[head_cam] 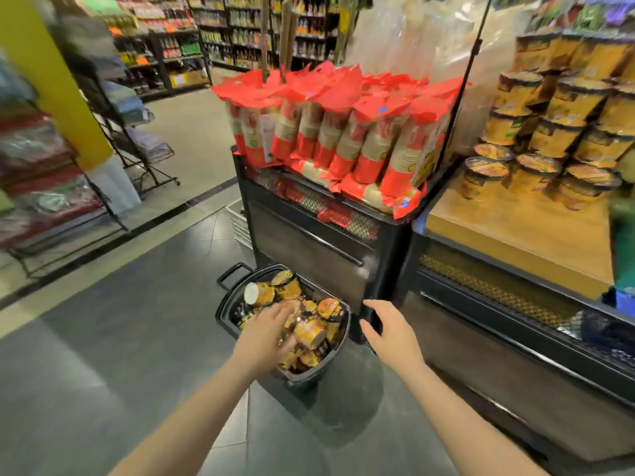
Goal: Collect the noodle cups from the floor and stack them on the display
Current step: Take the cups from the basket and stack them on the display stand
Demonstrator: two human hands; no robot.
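Shop floor: left hand (266,333) among noodle cups (311,333)

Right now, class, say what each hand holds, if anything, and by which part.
The left hand reaches into the basket, its fingers on the noodle cups; whether it grips one cannot be told. The right hand holds nothing.

You have a dark grey tiled floor (103,355) carrying a black plastic shopping basket (225,304) of yellow noodle cups (309,333), beside a wooden-topped black display (515,228) where more yellow noodle cups stand stacked in tiers at its back.
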